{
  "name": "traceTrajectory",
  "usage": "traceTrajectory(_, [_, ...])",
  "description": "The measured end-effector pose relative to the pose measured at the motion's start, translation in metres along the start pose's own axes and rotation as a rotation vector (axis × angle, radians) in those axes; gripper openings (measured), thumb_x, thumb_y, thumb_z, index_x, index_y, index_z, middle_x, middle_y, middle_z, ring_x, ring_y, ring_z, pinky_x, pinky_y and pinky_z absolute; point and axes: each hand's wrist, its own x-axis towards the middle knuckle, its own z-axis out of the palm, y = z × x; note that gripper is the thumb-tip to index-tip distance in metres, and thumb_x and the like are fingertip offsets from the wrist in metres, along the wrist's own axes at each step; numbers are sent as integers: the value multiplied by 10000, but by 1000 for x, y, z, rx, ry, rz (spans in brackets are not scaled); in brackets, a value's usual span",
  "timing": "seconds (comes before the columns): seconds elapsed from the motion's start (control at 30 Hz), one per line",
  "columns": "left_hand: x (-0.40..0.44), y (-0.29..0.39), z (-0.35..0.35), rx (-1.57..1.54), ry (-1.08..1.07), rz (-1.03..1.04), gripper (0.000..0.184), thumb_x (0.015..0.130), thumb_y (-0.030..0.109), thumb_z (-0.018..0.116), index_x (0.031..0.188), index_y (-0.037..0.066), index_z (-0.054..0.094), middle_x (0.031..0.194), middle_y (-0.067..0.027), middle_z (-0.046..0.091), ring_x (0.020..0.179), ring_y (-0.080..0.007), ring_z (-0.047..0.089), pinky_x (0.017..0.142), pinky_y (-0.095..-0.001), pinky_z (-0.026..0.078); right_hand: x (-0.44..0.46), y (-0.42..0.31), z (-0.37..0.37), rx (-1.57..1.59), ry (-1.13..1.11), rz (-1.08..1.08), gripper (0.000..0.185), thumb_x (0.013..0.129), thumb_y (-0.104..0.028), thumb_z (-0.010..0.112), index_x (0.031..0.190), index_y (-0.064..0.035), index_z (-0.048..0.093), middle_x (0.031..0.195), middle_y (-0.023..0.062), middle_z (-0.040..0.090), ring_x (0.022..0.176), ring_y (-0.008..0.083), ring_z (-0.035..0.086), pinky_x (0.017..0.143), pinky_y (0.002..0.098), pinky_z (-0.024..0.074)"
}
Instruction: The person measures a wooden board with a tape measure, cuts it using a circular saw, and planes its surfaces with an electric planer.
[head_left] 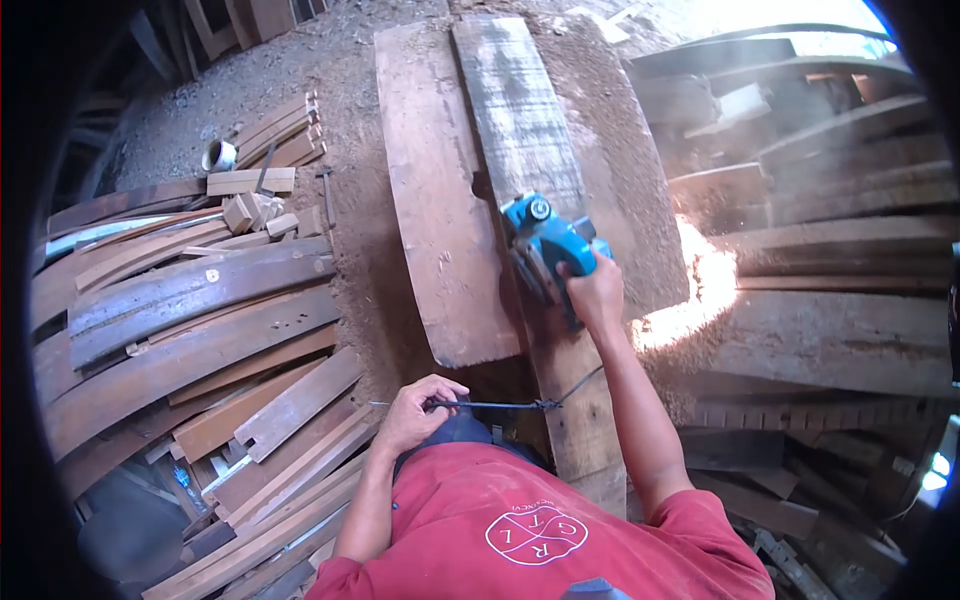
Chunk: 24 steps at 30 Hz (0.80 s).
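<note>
My right hand [597, 292] is wrapped around the handle of a teal electric hand planer [548, 238]. The planer rests on a long board [522, 110], whose far part is pale and streaked with dark grey. Nearer my body, the same board looks browner. In front of my waist my left hand [420, 410] is closed on a black power cord [500, 405]. The cord stretches to the right, has a knotted or taped spot over the board, then passes up behind my right forearm. My left fingertips curl over the cord.
Wide planks [440, 240] lie beneath and beside the board. Wood shavings [620, 130] cover the right side. Stacked lumber [200, 340] fills the left, with small offcuts [250, 212] and a white cup-like container [218, 155] beyond. More timber [830, 250] is piled at right, near a bright sunlit patch.
</note>
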Motion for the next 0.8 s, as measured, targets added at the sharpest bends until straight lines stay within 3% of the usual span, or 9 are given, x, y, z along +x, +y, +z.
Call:
traceTrajectory(0.03, [11, -1, -7, 31, -14, 64, 135, 874, -100, 595, 946, -1, 654, 1258, -155, 742, 907, -140, 682, 849, -294, 571, 24, -17, 5, 2, 13, -4, 397, 855, -291, 848, 1237, -196, 802, 988, 246, 771, 956, 442, 754, 825, 530, 591])
traceTrajectory(0.13, [44, 15, -26, -59, -40, 18, 121, 879, -92, 606, 960, -12, 646, 1258, -158, 741, 899, -139, 681, 851, -306, 578, 92, -68, 16, -30, 26, 5, 366, 853, -300, 848, 1195, -177, 809, 998, 241, 777, 971, 446, 754, 844, 539, 589])
traceTrajectory(0.3, [94, 34, -60, -205, -132, -119, 179, 926, -95, 608, 1071, -7, 664, 1316, -158, 714, 1120, -147, 651, 1010, -311, 529, 204, -131, 41, -69, 64, 25, 342, 848, -315, 851, 1138, -138, 814, 1019, 238, 783, 985, 453, 754, 863, 546, 588])
traceTrajectory(0.47, [122, 36, -79, -402, -135, -169, 168, 1005, -7, 658, 1171, 11, 637, 1319, -135, 714, 1109, -130, 647, 975, -302, 528, 325, -190, 66, -79, 73, -20, 431, 814, -367, 866, 1106, -55, 809, 1080, 260, 781, 1049, 454, 752, 913, 534, 594])
traceTrajectory(0.53, [127, 39, -85, -533, -181, -225, 243, 1027, -28, 624, 1268, 1, 635, 1356, -121, 702, 1203, -154, 666, 1067, -319, 523, 377, -218, 80, -94, 93, -7, 503, 793, -392, 875, 1101, -1, 800, 1112, 270, 779, 1075, 450, 753, 943, 520, 596])
traceTrajectory(0.67, [150, 65, -88, -577, -157, -245, 296, 1065, 31, 609, 1360, 12, 615, 1354, -74, 696, 1068, -91, 641, 956, -299, 534, 470, -265, 109, -76, 226, -131, 525, 791, -377, 875, 1103, 36, 788, 1123, 305, 764, 1085, 452, 751, 956, 521, 595])
traceTrajectory(0.73, [160, 74, -89, -524, -131, -157, 325, 1078, 42, 590, 1401, 8, 600, 1356, -61, 686, 1002, -74, 617, 906, -283, 530, 527, -272, 125, -174, 244, -139, 655, 776, -525, 882, 1094, 43, 803, 1174, 282, 769, 1113, 412, 755, 969, 485, 587])
traceTrajectory(0.8, [161, 75, -90, -494, -85, -111, 320, 1085, 45, 579, 1401, 5, 603, 1354, -63, 688, 974, -76, 631, 897, -274, 532, 559, -274, 136, -167, 266, -175, 660, 784, -546, 876, 1102, 28, 810, 1157, 267, 780, 1107, 406, 758, 958, 483, 589])
